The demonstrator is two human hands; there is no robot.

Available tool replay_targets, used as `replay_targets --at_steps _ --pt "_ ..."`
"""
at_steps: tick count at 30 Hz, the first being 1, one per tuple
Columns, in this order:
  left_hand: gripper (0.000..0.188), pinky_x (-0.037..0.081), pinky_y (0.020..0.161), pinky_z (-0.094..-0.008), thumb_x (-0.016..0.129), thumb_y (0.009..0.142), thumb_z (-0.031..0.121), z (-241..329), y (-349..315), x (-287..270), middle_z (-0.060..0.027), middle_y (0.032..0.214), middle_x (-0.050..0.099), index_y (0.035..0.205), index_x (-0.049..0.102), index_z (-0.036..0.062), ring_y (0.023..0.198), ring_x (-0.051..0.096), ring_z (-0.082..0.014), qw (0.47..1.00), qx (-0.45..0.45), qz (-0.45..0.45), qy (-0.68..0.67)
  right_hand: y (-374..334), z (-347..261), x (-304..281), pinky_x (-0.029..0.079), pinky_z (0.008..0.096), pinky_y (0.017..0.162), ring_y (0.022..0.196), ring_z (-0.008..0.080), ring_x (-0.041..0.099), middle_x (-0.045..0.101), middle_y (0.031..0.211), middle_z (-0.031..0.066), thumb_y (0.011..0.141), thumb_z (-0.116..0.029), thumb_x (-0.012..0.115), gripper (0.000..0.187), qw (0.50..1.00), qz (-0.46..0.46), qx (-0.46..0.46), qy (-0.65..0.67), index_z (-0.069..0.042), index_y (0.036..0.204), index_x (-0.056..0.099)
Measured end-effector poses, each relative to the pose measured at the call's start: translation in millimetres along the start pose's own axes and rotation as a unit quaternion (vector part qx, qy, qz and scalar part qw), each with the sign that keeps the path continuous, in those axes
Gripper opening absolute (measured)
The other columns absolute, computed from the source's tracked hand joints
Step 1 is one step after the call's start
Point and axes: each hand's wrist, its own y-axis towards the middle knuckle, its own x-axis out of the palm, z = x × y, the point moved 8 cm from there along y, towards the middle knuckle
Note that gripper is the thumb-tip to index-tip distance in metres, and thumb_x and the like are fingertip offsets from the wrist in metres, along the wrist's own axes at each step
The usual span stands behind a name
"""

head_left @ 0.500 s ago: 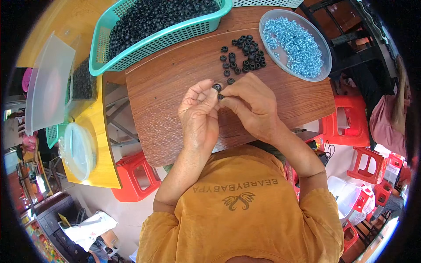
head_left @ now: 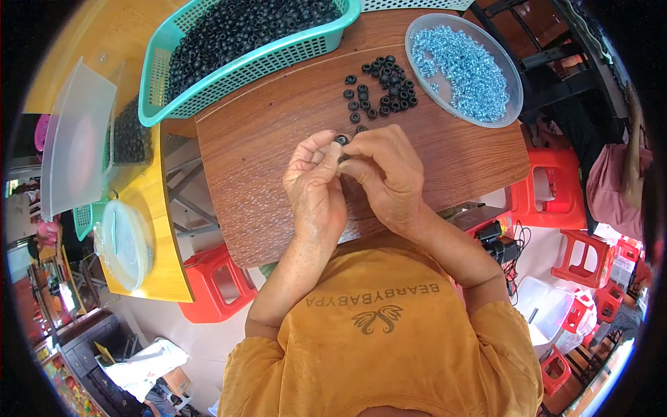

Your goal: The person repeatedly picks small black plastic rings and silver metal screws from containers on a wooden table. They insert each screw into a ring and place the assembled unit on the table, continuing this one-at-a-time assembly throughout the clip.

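Observation:
Between the fingertips and thumb of my left hand [head_left: 316,191] is a small black ring-shaped piece [head_left: 341,140] with a hole through it. My right hand [head_left: 392,177] is closed in a pinch beside it, its thumb and forefinger against a dark bit mostly hidden by the fingers. Both hands are close together above the brown wooden table [head_left: 243,160]. Just beyond them lies one more black piece [head_left: 360,129]. Farther off, a group of several similar black pieces [head_left: 394,91] rests loose on the tabletop.
A teal basket [head_left: 243,81] full of black pieces stands at the far left. On the far right is a clear round tray [head_left: 511,115] of shiny blue bits [head_left: 469,69]. A yellow table [head_left: 167,243] adjoins on the left; red stools [head_left: 215,285] stand around.
My right hand has shifted slightly left and down, closer to the left hand. The dark bit in its pinch is now more hidden. My left hand still holds the black piece.

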Motion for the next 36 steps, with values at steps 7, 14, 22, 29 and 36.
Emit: replay_targets --at_steps 7,14,22,29,36 --pt "0.017 0.048 0.072 -0.0223 0.06 0.083 -0.003 5.5 -3.7 5.0 -0.0094 0.089 0.063 0.099 0.054 -0.0014 0.081 0.059 -0.0121 0.999 0.023 0.009 0.022 -5.0 -8.7 1.7 0.042 0.0358 0.059 0.071 0.0267 0.053 0.058 0.081 0.0089 0.068 -0.004 0.069 0.021 0.999 0.009 -0.027 -0.039 -0.004 0.086 0.057" --pt "0.017 0.05 0.069 -0.0238 0.061 0.08 -0.006 12.0 -6.2 4.9 -0.0096 0.088 0.064 0.096 0.056 -0.0009 0.076 0.06 -0.0128 0.999 0.021 0.006 0.045 -2.5 8.5 -10.9 0.044 0.0325 0.06 0.069 0.0252 0.054 0.057 0.078 0.0095 0.068 -0.001 0.069 0.018 0.993 -0.006 0.107 0.045 -0.003 0.083 0.059" --pt "0.019 0.05 0.068 -0.0237 0.063 0.078 -0.006 9.8 -11.3 7.4 -0.0087 0.085 0.064 0.095 0.058 -0.0015 0.074 0.061 -0.0132 0.998 -0.006 -0.017 0.067 1.9 12.9 -16.4 0.044 0.027 0.062 0.073 0.0157 0.056 0.056 0.078 0.006 0.071 0.005 0.065 0.016 0.973 -0.021 0.196 0.123 -0.002 0.085 0.061" --pt "0.02 0.048 0.067 -0.0212 0.064 0.075 -0.008 13.1 -13.9 12.6 -0.0057 0.081 0.062 0.094 0.059 -0.0024 0.07 0.057 -0.0098 0.996 0.006 -0.027 0.088 2.5 10.5 -14.9 0.045 0.0259 0.063 0.074 0.0142 0.056 0.057 0.079 0.005 0.071 0.005 0.066 0.015 0.978 -0.02 0.174 0.116 -0.002 0.084 0.063" --pt "0.019 0.048 0.067 -0.0196 0.065 0.074 -0.01 17.0 -15.0 15.0 -0.0042 0.08 0.061 0.09 0.06 -0.0025 0.069 0.056 -0.0077 0.993 0.026 -0.016 0.116 0.0 9.7 -14.9 0.043 0.0243 0.066 0.077 0.0144 0.054 0.058 0.084 0.0052 0.071 0.008 0.065 0.015 0.986 -0.039 0.129 0.103 0.0 0.085 0.063"
